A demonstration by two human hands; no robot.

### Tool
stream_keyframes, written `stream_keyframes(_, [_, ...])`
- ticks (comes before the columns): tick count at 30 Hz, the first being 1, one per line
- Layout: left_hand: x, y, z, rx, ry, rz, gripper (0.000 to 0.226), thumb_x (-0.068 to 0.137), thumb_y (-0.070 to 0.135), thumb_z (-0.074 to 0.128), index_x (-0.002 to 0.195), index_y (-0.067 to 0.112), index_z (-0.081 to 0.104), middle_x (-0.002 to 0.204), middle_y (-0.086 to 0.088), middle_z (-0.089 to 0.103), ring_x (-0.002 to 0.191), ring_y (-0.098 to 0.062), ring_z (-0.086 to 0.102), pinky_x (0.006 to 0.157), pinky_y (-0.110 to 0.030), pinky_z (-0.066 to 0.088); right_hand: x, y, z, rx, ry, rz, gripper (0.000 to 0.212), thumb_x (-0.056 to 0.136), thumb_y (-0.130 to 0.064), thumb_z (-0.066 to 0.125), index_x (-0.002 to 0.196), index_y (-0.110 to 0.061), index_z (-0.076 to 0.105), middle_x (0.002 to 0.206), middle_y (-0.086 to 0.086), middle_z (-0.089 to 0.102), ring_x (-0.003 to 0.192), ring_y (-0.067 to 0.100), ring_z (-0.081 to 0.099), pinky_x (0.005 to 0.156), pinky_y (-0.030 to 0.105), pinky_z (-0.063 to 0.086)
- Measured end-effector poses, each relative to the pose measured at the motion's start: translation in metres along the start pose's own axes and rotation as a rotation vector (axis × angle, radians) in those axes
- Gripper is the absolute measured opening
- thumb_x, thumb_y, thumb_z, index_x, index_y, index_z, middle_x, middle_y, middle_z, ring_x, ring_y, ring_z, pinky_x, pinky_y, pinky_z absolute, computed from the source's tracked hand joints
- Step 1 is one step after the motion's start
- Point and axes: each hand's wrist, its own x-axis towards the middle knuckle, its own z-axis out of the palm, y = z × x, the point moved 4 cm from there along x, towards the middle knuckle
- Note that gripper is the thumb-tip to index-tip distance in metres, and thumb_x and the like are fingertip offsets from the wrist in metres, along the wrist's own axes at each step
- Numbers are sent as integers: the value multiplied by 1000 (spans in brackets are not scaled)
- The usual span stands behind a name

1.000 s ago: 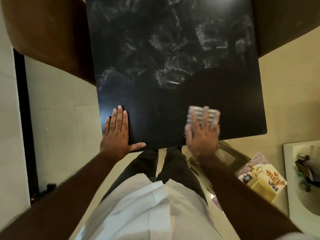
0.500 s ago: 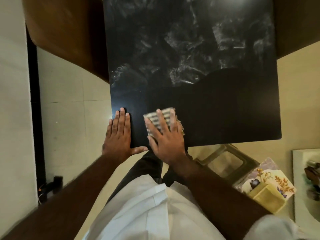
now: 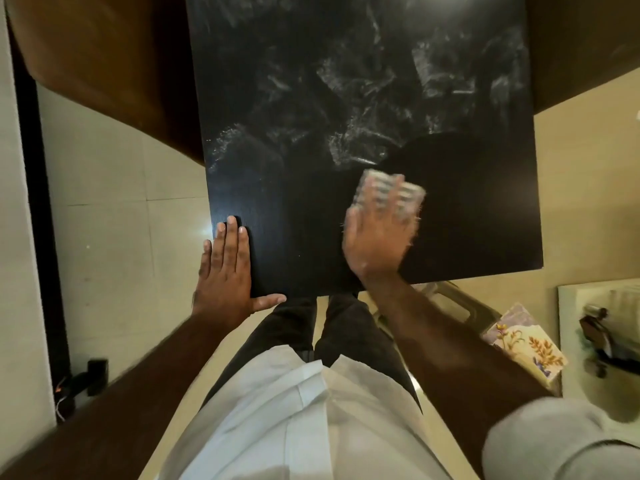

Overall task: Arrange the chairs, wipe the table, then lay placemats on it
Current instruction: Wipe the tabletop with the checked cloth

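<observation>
A black square table [image 3: 467, 216] fills the middle of the view, its far half streaked with pale wipe marks. My right hand [image 3: 379, 237] lies flat and blurred on a striped grey cloth [image 3: 391, 188], pressing it to the tabletop near the front edge, right of centre. My left hand [image 3: 227, 268] rests palm down with fingers apart on the table's front left corner and holds nothing. A stack of floral placemats [image 3: 526, 344] lies low at the right, beside my right forearm.
Brown chair seats show at the upper left [image 3: 100, 64] and upper right [image 3: 581, 46] of the table. A dark-framed object [image 3: 460, 306] sits under the table's front right edge. A white counter with dark items [image 3: 599, 337] stands at the right. Cream tile floor surrounds the table.
My right hand slid the cloth left along the front edge toward my left hand, then back right and slightly farther in. My left hand stayed planted on the corner.
</observation>
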Motion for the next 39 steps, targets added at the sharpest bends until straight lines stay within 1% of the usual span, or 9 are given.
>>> stream_keyframes(7, [0, -4, 1, -4, -16, 55, 157, 69, 112, 28, 172, -2, -5, 181, -24, -14, 169, -43, -8, 134, -68, 14, -106, -74, 28, 21, -254, -614, 74, 110, -63, 41, 175, -47, 10, 186, 5, -8, 168, 51, 1, 127, 72, 25])
stream_keyframes(10, [0, -3, 0, 3, -20, 53, 157, 68, 112, 29, 172, 1, -8, 181, -23, -15, 169, -43, -7, 134, -68, 14, -116, -21, 23, -5, -224, -580, 72, 110, -63, 43, 174, -47, 16, 186, 3, -2, 169, 47, -1, 128, 71, 24])
stream_keyframes(15, [2, -2, 1, 2, -28, 34, 157, 68, 112, 28, 173, 0, -1, 182, -22, -14, 169, -43, -8, 133, -69, 15, -72, 83, 2, -41, -111, -210, 69, 110, -59, 44, 174, -39, 27, 185, 8, 10, 169, 47, 5, 121, 74, 34])
stream_keyframes(20, [3, -1, 1, -4, -48, 24, 157, 68, 112, 29, 173, 1, -3, 182, -20, -15, 169, -42, -10, 133, -70, 13, -7, 63, -8, -21, -39, -5, 69, 112, -62, 31, 176, -42, 13, 186, 9, 1, 168, 51, 0, 123, 76, 31])
stream_keyframes(23, [2, -2, 0, -58, -48, 31, 157, 68, 112, 33, 173, 3, -8, 181, -18, -21, 169, -40, -16, 133, -70, 4, -1, -7, -1, 6, -36, -123, 71, 111, -63, 33, 176, -41, 15, 186, 11, 3, 167, 53, 0, 125, 73, 28])
stream_keyframes(26, [0, -4, -6, -201, -37, 47, 147, 77, 107, 32, 172, 7, -17, 180, -14, -28, 167, -33, -24, 133, -68, -9, -35, -76, 12, 29, -116, -478, 71, 111, -61, 34, 176, -41, 14, 186, 10, 0, 167, 53, 0, 125, 71, 28])
stream_keyframes(30, [-4, 4, -23, -316, 77, 69, 116, 99, 89, 18, 174, 5, -7, 182, -12, -22, 169, -32, -19, 134, -69, -4, -72, -101, 26, 15, -227, -689, 72, 112, -64, 33, 176, -43, 7, 186, 7, -8, 168, 49, -8, 130, 67, 20])
stream_keyframes(34, [1, 33, -32, -293, 180, 62, 102, 107, 76, 19, 174, 0, 3, 183, -18, -13, 170, -38, -11, 135, -67, 5, -63, -79, 5, 117, -164, -666, 70, 113, -54, 42, 176, -36, 19, 186, 9, 0, 171, 41, -3, 131, 62, 23])
stream_keyframes(39, [38, 89, -22, -41, 122, 4, 102, 107, 76, 22, 174, 4, -4, 181, -20, -19, 169, -39, -15, 136, -63, 0, -29, -3, -17, 88, -51, -303, 72, 113, -51, 41, 177, -27, 18, 186, 9, 2, 171, 38, 1, 127, 61, 31])
